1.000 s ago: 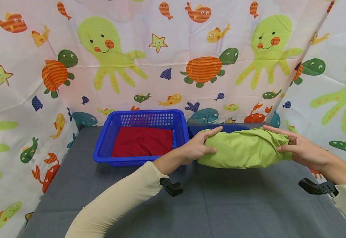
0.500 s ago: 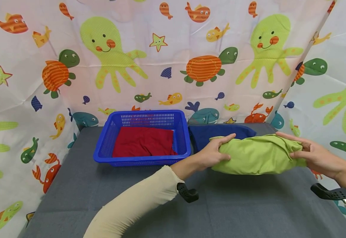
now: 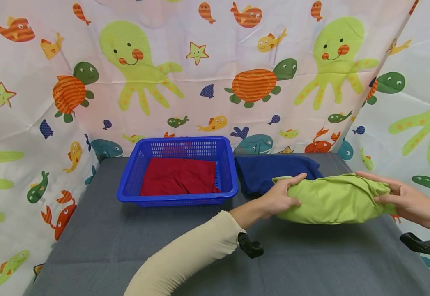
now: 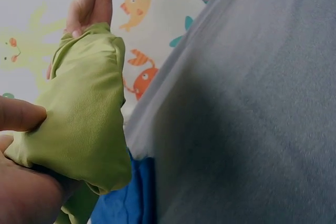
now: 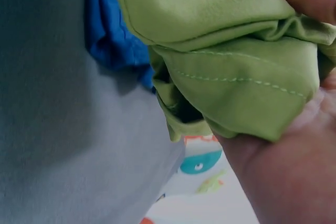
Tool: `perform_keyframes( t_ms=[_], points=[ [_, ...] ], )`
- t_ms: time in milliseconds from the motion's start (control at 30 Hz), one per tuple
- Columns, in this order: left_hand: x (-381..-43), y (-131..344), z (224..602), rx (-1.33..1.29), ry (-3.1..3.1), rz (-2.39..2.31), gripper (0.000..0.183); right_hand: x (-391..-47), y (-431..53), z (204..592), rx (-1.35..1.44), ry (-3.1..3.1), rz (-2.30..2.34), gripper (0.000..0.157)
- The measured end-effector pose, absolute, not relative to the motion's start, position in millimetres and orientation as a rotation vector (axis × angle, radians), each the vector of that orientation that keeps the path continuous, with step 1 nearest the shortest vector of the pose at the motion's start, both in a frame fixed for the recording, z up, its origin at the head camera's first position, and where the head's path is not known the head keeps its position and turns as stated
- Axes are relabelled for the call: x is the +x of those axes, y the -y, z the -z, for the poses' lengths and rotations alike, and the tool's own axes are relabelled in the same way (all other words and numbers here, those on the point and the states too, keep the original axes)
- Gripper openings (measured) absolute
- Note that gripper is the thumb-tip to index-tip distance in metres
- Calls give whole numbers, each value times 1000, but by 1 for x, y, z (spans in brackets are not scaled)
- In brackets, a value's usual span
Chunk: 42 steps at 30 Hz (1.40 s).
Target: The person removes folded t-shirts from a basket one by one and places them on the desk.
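Observation:
A folded lime-green garment [image 3: 334, 200] is held above the grey table by both hands, one at each end. My left hand [image 3: 279, 197] grips its left end, thumb on the near face. At the other end my right hand [image 3: 403, 200] pinches the fabric between thumb and fingers. Stitched hems and folded layers of the green garment [image 5: 231, 77] show in the right wrist view. Behind it on the table lies a folded navy-blue cloth [image 3: 270, 166], partly covered in the head view by the left hand and the green fabric.
A blue plastic basket [image 3: 126, 181] stands left of the blue cloth, with a folded red cloth [image 3: 179, 176] lying in it. The grey table [image 3: 126, 246] meets a sea-animal printed curtain [image 3: 207, 115] at the back and sides.
Both hands have moved right and slightly nearer with the green garment. More of the navy-blue cloth behind it has come into sight. The basket and red cloth stay put.

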<state>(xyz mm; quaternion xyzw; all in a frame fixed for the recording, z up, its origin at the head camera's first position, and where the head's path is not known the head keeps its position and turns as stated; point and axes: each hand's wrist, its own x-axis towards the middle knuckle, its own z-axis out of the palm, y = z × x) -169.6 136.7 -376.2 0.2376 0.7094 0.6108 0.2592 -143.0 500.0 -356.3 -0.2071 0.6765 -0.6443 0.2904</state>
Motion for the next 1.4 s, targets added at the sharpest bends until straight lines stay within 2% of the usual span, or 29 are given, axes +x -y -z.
perform_keyframes(
  t_ms=[367, 600, 967, 1400],
  points=[
    [-162, -164, 397, 588, -1953, -1622, 83, -139, -525, 373, -380, -2017, 1538, 72],
    [-149, -176, 421, 486, -1950, -1561, 84, -139, -538, 392, -305, -1791, 1486, 67],
    [-137, -178, 447, 477, -1907, -1461, 85, -136, -546, 418, -250, -1685, 1454, 61],
    [-132, -176, 457, 419, -1810, -1406, 83, -128, -554, 438, -178, -1697, 1399, 62]
  ],
)
